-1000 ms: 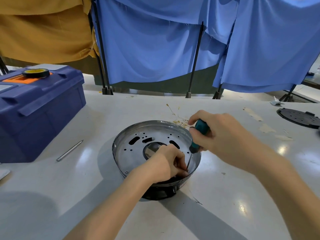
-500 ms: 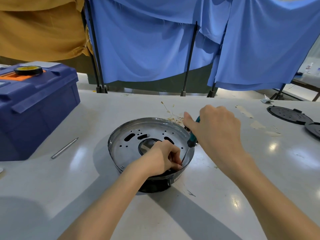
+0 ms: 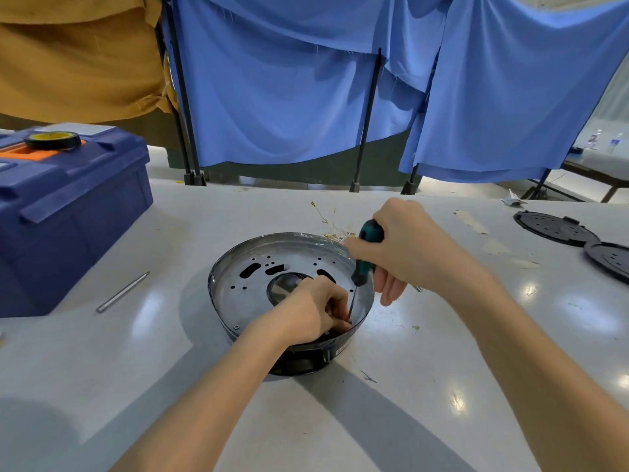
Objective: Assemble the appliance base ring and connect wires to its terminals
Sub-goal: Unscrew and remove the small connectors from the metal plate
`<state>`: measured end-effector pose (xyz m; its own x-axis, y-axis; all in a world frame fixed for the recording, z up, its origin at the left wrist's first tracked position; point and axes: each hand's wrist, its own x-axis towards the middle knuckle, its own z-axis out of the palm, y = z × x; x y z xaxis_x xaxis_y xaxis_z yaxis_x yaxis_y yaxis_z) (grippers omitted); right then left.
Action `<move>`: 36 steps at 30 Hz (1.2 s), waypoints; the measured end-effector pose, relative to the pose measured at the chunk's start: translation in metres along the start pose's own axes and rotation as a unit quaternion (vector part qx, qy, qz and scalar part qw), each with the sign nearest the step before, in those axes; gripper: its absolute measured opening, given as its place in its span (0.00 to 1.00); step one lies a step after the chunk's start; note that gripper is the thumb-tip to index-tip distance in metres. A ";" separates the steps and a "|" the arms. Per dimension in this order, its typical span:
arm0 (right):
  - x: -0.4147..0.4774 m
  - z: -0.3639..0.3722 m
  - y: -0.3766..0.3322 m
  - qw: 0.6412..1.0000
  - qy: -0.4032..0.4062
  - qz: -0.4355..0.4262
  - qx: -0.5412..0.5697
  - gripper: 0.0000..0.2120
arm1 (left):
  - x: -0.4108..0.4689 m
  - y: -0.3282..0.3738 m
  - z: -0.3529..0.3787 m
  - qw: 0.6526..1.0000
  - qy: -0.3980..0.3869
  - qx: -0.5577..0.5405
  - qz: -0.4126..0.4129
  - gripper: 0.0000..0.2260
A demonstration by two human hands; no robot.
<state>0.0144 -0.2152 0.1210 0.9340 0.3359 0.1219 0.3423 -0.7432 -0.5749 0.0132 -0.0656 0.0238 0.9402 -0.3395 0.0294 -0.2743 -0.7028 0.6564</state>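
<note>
Ring [image 3: 238,287] at mid-table [image 3: 442,376], open side up on a dark base [image 3: 299,367], perforated inside, with a central hole. Work spot at the near-right inner wall, directly under the left hand [image 3: 311,313].

Screwdriver [image 3: 363,269] with long axis steep: teal handle high and to the far right, blade slanting down and toward the viewer into that spot.

Left hand nearer by far: forearm entering over the near rim, knuckles up, fingertips [image 3: 335,303] pinched around the blade's tip. Any screw or terminal beneath them hidden.

Right hand [image 3: 408,253] above the right rim, thumb and forefinger wrapped on the handle, remaining fingers hanging looser below it, wrist raised.

Judged step: driving or seating a fastener at the wall, with the blade to be kept in line to avoid slipping.

Wires [image 3: 332,229]: thin pale strands on the table just beyond the far rim, behind the right hand, apart from both sets of fingers, not yet at any visible terminal.

Farther out: rod [image 3: 122,292] left of the ring, toolbox [image 3: 68,212] at far left with tape [image 3: 52,140] on its lid, two black discs [image 3: 554,228] at far right, blue curtains [image 3: 289,97] behind.
</note>
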 end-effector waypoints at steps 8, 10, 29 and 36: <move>-0.002 0.012 0.008 0.985 0.123 -0.105 -0.059 0.07 | -0.002 0.006 -0.001 1.000 -0.009 -0.015 -0.014 0.10; -0.004 0.011 0.008 0.989 0.066 -0.131 0.023 0.12 | -0.002 0.007 -0.002 1.000 -0.012 -0.012 -0.013 0.10; -0.006 0.002 -0.001 0.948 0.108 -0.067 -0.291 0.22 | -0.001 0.010 -0.003 0.999 -0.020 0.031 -0.008 0.11; -0.006 -0.023 0.001 0.983 -0.137 -0.073 -0.097 0.10 | -0.001 0.006 -0.001 1.000 0.001 0.020 -0.002 0.11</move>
<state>0.0117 -0.2309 0.1380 0.8195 0.5712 -0.0456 0.5092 -0.7625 -0.3991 0.0106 -0.0685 0.0282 0.9413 -0.3363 0.0283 -0.2791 -0.7287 0.6254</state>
